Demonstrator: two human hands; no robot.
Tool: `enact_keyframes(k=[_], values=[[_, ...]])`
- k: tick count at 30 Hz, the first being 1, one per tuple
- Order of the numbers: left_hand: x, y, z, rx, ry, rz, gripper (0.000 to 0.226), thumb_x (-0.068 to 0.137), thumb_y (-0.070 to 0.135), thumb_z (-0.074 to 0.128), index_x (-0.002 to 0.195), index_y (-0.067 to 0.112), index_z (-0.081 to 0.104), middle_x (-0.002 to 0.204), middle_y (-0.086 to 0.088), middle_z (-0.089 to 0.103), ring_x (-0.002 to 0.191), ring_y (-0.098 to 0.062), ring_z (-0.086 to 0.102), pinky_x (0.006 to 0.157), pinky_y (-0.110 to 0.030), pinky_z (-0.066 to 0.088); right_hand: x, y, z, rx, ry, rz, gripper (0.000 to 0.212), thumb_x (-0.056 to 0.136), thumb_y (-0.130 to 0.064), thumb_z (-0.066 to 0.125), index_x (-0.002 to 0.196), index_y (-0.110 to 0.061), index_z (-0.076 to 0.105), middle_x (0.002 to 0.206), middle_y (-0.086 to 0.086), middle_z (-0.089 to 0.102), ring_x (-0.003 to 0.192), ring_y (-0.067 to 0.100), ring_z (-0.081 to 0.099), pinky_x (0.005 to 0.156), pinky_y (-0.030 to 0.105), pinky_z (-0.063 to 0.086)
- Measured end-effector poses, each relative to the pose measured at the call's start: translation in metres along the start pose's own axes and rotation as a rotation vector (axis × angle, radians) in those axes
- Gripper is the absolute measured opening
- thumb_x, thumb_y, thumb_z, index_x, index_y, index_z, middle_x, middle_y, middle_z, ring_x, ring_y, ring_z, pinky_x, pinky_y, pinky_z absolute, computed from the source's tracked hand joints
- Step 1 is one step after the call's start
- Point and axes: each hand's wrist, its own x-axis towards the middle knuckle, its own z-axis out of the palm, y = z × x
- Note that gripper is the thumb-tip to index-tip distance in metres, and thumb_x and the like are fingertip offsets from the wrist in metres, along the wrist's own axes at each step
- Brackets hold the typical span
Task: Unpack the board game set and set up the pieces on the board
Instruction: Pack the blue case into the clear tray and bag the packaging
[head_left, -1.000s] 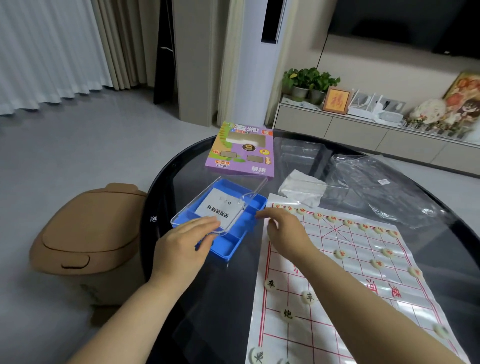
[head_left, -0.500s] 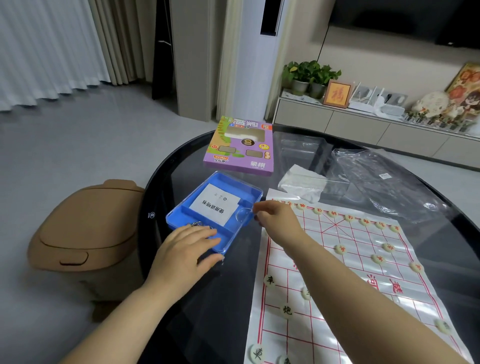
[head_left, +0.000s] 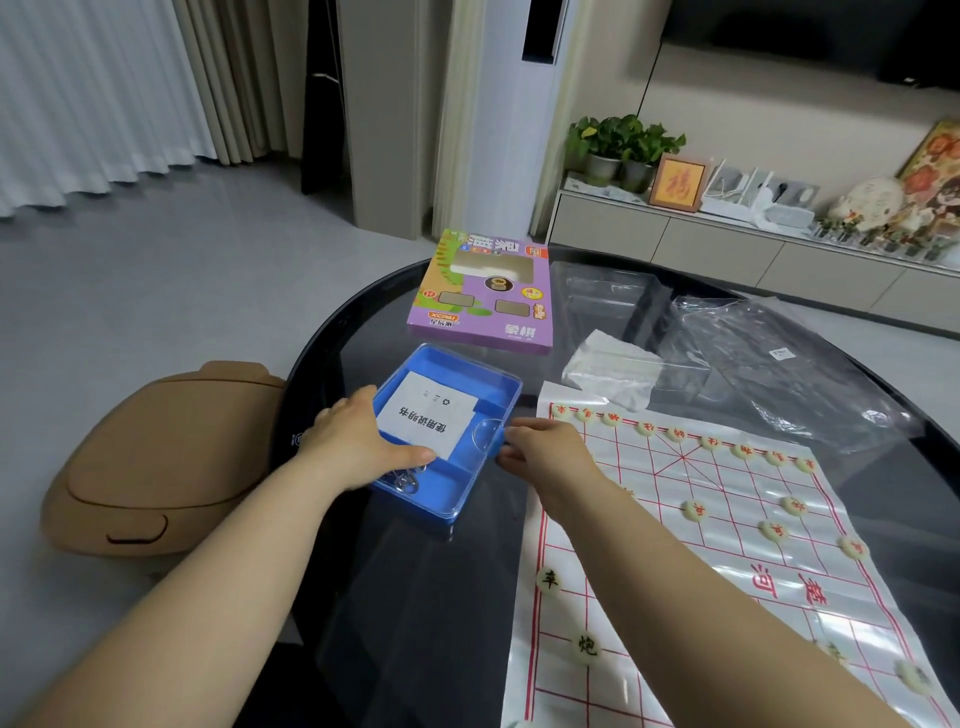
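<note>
purple box (head_left: 480, 296) and plastic bag (head_left: 789, 374) lie farther back on the surface (head_left: 395, 597). the blue tray (head_left: 436, 493) holds a white card (head_left: 426, 415); left hand (head_left: 353, 441) and right hand (head_left: 545, 452) fingers grip its sides

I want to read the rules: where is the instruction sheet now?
Head view, centre-left: the instruction sheet lies in the blue tray, between the left hand and the right hand, just left of the board.
</note>
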Motion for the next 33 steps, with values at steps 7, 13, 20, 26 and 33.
enact_keyframes(k=[7,13,20,26,33], values=[[-0.012,0.002,-0.006,-0.45,0.063,0.019,0.07,0.074,0.005,0.072,0.135,0.007,0.038,0.133,-0.008,0.047,0.112,-0.02,0.05,0.086,-0.027,0.039,0.002,0.0,0.002,0.099,0.04,-0.012,0.028,0.089,0.001,0.049,0.117,-0.002,0.055,0.112,0.013,0.059,0.093,0.021,0.059,0.081,0.026,0.05],[-0.028,-0.002,-0.013,-0.859,-0.1,0.041,0.026,0.082,-0.007,0.056,0.102,0.009,0.061,0.092,-0.002,0.071,0.071,-0.01,0.067,0.057,-0.017,0.053,-0.003,-0.007,-0.009,0.187,-0.013,-0.145,0.025,0.092,-0.003,0.045,0.114,0.0,0.057,0.088,0.006,0.064,0.069,0.01,0.064,0.068,0.018,0.054],[-0.043,-0.001,-0.011,-1.032,-0.173,0.034,0.022,0.083,-0.004,0.053,0.089,0.015,0.063,0.072,0.005,0.072,0.063,-0.008,0.068,0.052,-0.019,0.054,-0.014,-0.009,-0.016,0.356,-0.254,-0.176,0.019,0.092,-0.016,0.049,0.105,-0.005,0.058,0.08,0.002,0.069,0.064,0.01,0.066,0.071,0.024,0.055],[-0.055,0.001,-0.012,-1.061,-0.194,0.045,0.022,0.084,-0.004,0.052,0.09,0.014,0.063,0.082,-0.002,0.07,0.063,-0.011,0.068,0.051,-0.02,0.054,-0.023,-0.016,-0.024,0.262,-0.464,-0.083,0.021,0.094,-0.017,0.044,0.092,-0.007,0.062,0.08,0.002,0.073,0.071,0.013,0.07,0.073,0.026,0.057],[-0.063,0.007,-0.009,-1.037,-0.178,0.087,0.026,0.082,-0.006,0.054,0.091,0.017,0.063,0.081,0.002,0.071,0.069,-0.012,0.068,0.054,-0.02,0.054,-0.029,-0.014,-0.028,0.175,-0.352,-0.11,0.024,0.093,-0.016,0.046,0.109,-0.001,0.055,0.103,0.011,0.064,0.088,0.024,0.062,0.081,0.033,0.054]])
